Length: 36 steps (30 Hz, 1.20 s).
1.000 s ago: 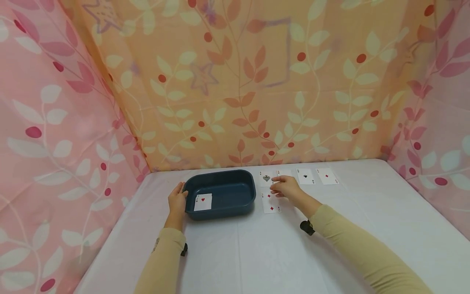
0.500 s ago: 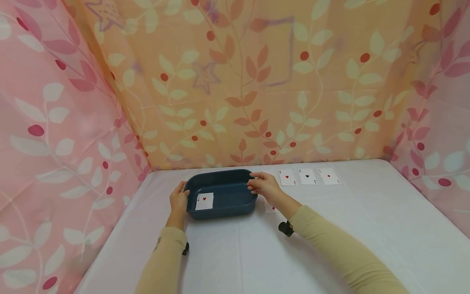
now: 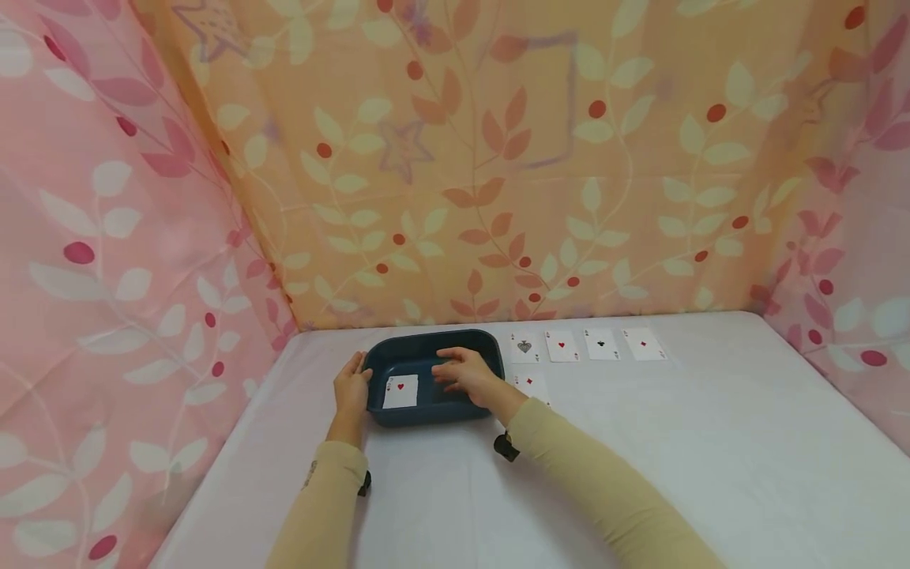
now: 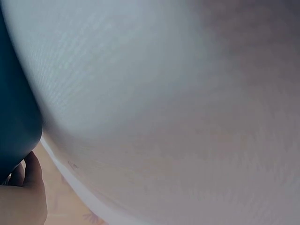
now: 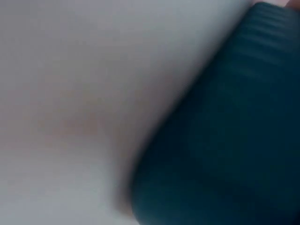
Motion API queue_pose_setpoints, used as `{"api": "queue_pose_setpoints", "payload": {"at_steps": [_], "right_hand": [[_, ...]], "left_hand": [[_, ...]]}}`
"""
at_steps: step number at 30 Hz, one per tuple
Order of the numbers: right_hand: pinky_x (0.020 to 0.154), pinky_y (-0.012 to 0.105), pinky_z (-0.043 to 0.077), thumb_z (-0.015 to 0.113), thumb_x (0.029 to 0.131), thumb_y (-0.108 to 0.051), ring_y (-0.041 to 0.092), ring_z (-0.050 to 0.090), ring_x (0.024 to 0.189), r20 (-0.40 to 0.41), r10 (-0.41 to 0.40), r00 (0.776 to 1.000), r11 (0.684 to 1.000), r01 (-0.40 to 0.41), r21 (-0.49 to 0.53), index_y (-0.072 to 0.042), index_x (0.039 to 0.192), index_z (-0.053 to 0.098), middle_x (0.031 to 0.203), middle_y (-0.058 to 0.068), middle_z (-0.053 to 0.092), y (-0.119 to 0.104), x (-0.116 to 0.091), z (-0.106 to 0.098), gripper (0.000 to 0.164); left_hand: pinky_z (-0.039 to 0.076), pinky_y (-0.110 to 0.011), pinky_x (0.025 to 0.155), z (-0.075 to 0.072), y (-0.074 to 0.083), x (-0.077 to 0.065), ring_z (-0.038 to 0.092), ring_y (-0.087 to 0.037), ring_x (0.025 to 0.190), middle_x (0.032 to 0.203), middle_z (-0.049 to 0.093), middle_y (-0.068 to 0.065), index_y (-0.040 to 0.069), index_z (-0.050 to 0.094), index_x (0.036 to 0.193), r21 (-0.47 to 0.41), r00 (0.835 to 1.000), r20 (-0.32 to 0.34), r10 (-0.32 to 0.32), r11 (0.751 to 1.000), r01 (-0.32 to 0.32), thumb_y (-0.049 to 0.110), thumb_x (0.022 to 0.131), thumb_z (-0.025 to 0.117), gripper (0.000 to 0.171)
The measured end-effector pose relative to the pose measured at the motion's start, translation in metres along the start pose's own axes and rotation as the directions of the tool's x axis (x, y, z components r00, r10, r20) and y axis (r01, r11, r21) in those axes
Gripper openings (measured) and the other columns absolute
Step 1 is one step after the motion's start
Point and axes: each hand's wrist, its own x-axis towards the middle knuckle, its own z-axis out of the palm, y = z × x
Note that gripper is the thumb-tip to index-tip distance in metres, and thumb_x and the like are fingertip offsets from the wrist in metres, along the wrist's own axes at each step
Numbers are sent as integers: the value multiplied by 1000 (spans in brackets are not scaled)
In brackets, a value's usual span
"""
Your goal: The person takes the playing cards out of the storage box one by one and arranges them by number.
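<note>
A dark blue rectangular tub (image 3: 434,415) stands on the table, with a white playing card (image 3: 400,392) bearing a red heart lying in its left part. My left hand (image 3: 351,391) grips the tub's left end, thumb at the rim and fingers along the outside. In the left wrist view, the fingers (image 4: 33,171) touch the tub's wall. Over the right half of the tub my right hand (image 3: 465,375) hovers with loosely extended fingers, nothing visible in them. Its forearm partly covers a diamond playing card (image 3: 529,383) on the table.
Right of the tub, a row of face-up aces lies along the back: the ace of spades (image 3: 524,346), ace of hearts (image 3: 562,345), ace of clubs (image 3: 601,344) and ace of diamonds (image 3: 643,344). Patterned cloth walls (image 3: 498,237) enclose the white table (image 3: 675,442).
My right hand has moved left from above the cards, past the tub's right rim, to over its inside. The left hand keeps its grip on the tub. The view has shifted slightly.
</note>
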Motion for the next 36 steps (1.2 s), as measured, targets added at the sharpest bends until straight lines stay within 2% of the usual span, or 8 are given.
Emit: {"api": "queue_pose_setpoints", "payload": {"at_steps": [5,8,11,15,21,23,28,36], "right_hand": [[77,39,57,67,91,-7,35,67,98,53,65,996,986,-56,-159,2,143,42,108,18,68,3,8,7,58],[74,33,53,71,89,-14,29,67,91,113,100,989,930,-52,-363,-3,147,38,103,13,67,3,12,14,68],[91,36,48,74,87,-19,28,60,107,180,92,979,801,35,-597,-4,150,34,120,16,61,5,18,23,76],[113,42,30,78,83,-18,29,40,135,230,80,970,637,128,-760,-1,150,31,148,18,41,18,38,31,84],[109,35,36,85,74,-36,19,47,129,240,54,969,467,188,-864,-13,146,45,143,7,50,69,103,28,85],[106,35,39,86,73,-36,18,51,124,224,62,973,423,177,-889,-15,142,51,139,5,55,72,107,29,80],[100,39,44,82,77,-16,25,57,111,175,80,981,425,125,-896,-6,127,59,127,11,61,39,72,40,56],[84,32,45,82,77,-15,22,54,88,162,32,986,538,120,-835,-7,107,49,101,11,60,24,43,40,45]], "left_hand": [[19,-33,116,0,-1,0,25,-23,143,153,31,-17,-5,24,150,2,1000,-9,3,1000,-3,-9,98,38,54],[20,-33,116,1,0,0,25,-23,143,153,32,-18,-6,25,150,-10,1000,-20,12,1000,-12,-10,97,38,54],[20,-34,116,2,0,0,26,-24,143,152,33,-19,-8,26,149,-12,999,-21,26,1000,-26,-10,96,39,54],[21,-35,116,3,-3,1,28,-26,142,151,34,-20,-8,28,148,17,999,-24,29,999,-29,-10,97,40,53],[22,-34,116,1,-6,4,29,-26,142,150,35,-20,-9,29,147,6,998,-36,44,999,-43,-10,96,40,52],[22,-34,116,2,-6,4,29,-26,142,150,35,-20,-8,29,148,8,998,-36,43,999,-43,-10,97,39,52],[22,-34,116,3,-6,5,29,-25,141,150,36,-19,-7,30,148,13,998,-43,35,999,-34,-10,97,40,52],[22,-34,116,2,-8,7,29,-26,141,150,36,-20,-8,29,147,20,998,-45,39,999,-38,-10,96,41,52]]}}
